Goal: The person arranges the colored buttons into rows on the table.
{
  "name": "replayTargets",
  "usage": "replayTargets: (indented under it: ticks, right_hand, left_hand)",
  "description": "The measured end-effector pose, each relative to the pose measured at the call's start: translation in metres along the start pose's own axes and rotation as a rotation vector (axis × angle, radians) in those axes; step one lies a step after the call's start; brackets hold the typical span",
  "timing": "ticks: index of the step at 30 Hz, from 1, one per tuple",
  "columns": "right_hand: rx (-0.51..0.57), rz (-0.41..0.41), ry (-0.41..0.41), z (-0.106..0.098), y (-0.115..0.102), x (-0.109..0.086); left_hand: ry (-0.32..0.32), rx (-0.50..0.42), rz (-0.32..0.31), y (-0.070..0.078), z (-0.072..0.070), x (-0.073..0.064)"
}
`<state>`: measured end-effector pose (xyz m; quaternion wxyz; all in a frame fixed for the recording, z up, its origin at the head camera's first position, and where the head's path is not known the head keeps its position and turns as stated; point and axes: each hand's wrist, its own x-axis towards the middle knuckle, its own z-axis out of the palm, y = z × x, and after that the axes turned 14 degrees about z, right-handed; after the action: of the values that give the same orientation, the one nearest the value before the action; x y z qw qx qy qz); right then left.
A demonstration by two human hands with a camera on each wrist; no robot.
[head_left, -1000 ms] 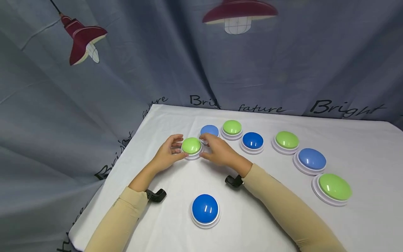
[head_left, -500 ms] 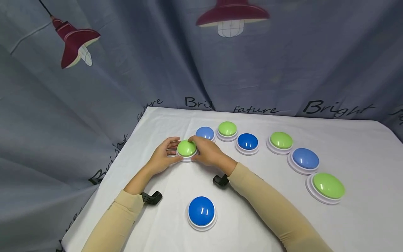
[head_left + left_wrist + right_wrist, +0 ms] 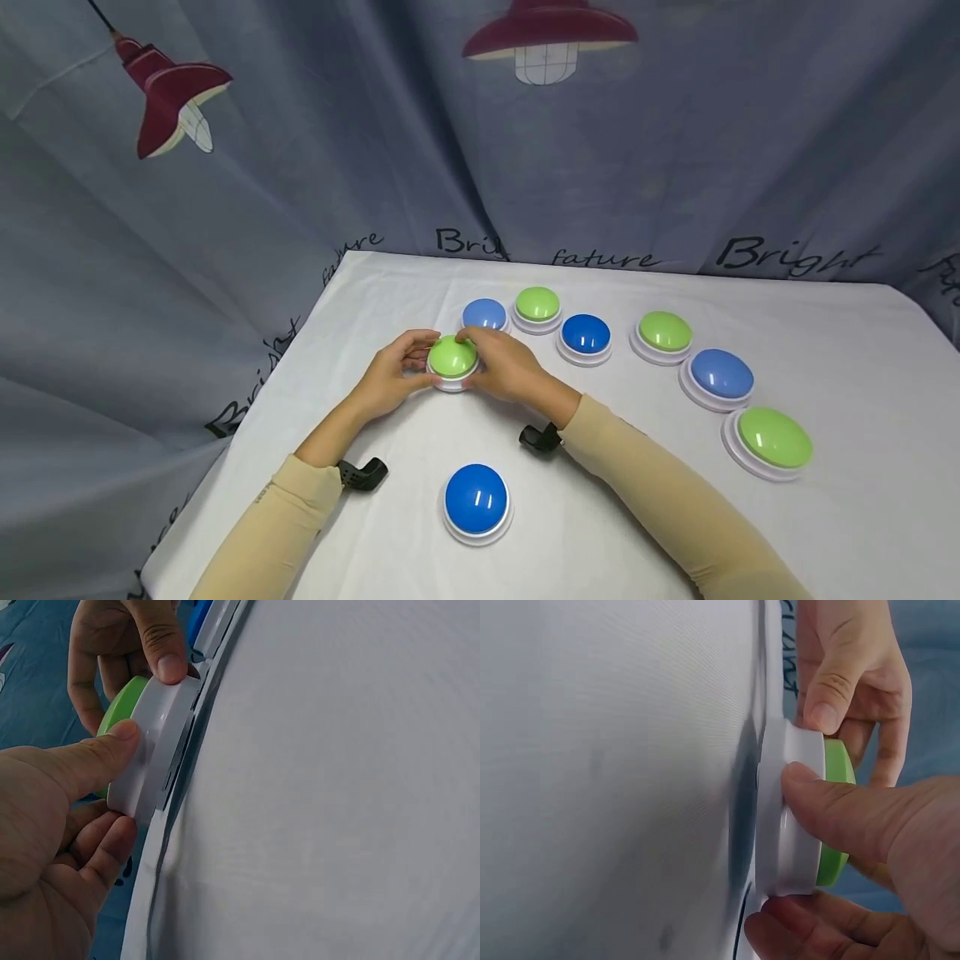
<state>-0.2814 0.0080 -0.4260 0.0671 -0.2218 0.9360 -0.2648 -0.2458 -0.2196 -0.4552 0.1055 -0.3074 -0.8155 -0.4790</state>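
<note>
A green dome push button (image 3: 452,357) with a white round base stands between my two hands at the left of the table in the head view. My left hand (image 3: 392,375) holds its left side, thumb on the white base (image 3: 154,746) in the left wrist view. From the right, my right hand (image 3: 506,364) grips the same button, its thumb on the base (image 3: 769,825) in the right wrist view. Whether the base is lifted off the cloth I cannot tell. Just behind, a light blue button (image 3: 483,312) is partly hidden by my right hand.
Behind and to the right stand a green button (image 3: 537,304) and a dark blue button (image 3: 586,334). Farther right are another green one (image 3: 665,332), a light blue one (image 3: 722,374) and a large green one (image 3: 775,438). A dark blue button (image 3: 476,500) sits in front.
My right hand has come in from slightly apart to grip the green button. The button has shifted a little right and nearer relative to the front blue one; the view has drifted.
</note>
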Motion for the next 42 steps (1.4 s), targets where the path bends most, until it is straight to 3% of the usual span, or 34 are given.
replayTargets:
  ticks: [15, 28, 42]
  right_hand:
    - [0.014, -0.049, 0.037, -0.008, 0.018, -0.047]
    - [0.042, -0.047, 0.033, -0.011, 0.021, -0.086]
    - [0.016, -0.067, 0.037, -0.009, 0.022, -0.108]
  left_hand:
    - [-0.077, 0.014, 0.035, 0.025, 0.023, -0.003]
    - [-0.203, -0.001, 0.048, 0.042, 0.035, -0.007]
    - [-0.249, -0.056, 0.05, 0.049, 0.041, -0.011]
